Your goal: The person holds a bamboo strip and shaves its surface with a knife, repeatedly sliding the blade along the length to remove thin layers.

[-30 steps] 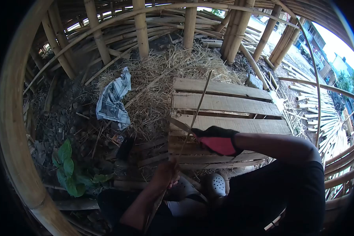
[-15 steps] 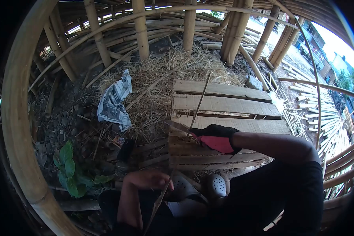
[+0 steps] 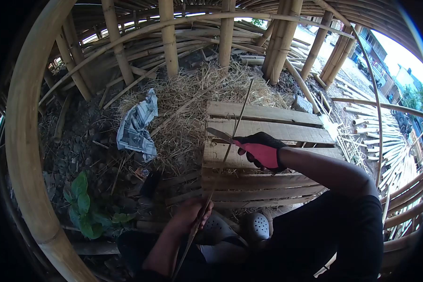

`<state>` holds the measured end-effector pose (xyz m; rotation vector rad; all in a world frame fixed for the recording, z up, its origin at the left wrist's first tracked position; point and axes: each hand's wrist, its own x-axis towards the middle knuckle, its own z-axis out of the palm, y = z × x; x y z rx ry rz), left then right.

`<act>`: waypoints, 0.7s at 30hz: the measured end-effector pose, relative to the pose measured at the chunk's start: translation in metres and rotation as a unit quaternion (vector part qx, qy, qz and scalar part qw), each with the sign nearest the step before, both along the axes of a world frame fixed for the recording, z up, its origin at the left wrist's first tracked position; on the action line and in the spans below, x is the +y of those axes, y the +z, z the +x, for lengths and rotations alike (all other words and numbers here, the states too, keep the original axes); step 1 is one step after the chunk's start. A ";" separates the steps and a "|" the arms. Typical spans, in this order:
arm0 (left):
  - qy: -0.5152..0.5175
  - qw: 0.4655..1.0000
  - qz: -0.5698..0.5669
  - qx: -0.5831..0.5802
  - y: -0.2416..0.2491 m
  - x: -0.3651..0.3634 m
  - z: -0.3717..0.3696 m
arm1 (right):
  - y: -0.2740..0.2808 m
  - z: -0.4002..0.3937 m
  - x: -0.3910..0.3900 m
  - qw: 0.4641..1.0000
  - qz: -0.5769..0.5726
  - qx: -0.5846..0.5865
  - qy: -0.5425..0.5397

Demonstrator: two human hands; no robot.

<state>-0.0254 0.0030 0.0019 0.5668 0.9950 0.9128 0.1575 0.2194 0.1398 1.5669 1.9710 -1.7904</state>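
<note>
My right hand (image 3: 261,149), in a black and red glove, grips a knife whose blade (image 3: 219,135) points left across a thin bamboo strip (image 3: 240,115). The strip runs from the straw at the top down over the wooden pallet (image 3: 272,190) to my bare left hand (image 3: 193,212), which is closed around its lower part. The blade meets the strip about midway up, above the pallet's second board. The strip's lower end passes beneath my left forearm.
Straw (image 3: 188,101) and a crumpled newspaper (image 3: 137,126) lie left of the pallet. A green plant (image 3: 83,203) grows at the lower left. Bamboo poles (image 3: 168,35) stand behind, and cut bamboo (image 3: 385,141) is piled at the right. My grey clogs (image 3: 254,224) rest below the pallet.
My right hand has slid the knife up along the strip, away from me. My left hand has regripped the strip's lower part, slightly right of and below where it was.
</note>
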 end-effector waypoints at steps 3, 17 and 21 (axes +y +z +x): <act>0.067 0.994 -0.006 0.085 -0.003 0.001 0.014 | -0.011 -0.009 0.009 0.974 0.188 0.038 0.118; 0.072 0.997 -0.006 0.038 -0.012 -0.001 0.009 | -0.009 -0.020 0.019 0.855 0.408 -0.102 0.304; 0.074 0.995 0.016 0.057 -0.010 0.000 0.011 | -0.005 -0.019 0.012 0.824 0.456 -0.099 0.321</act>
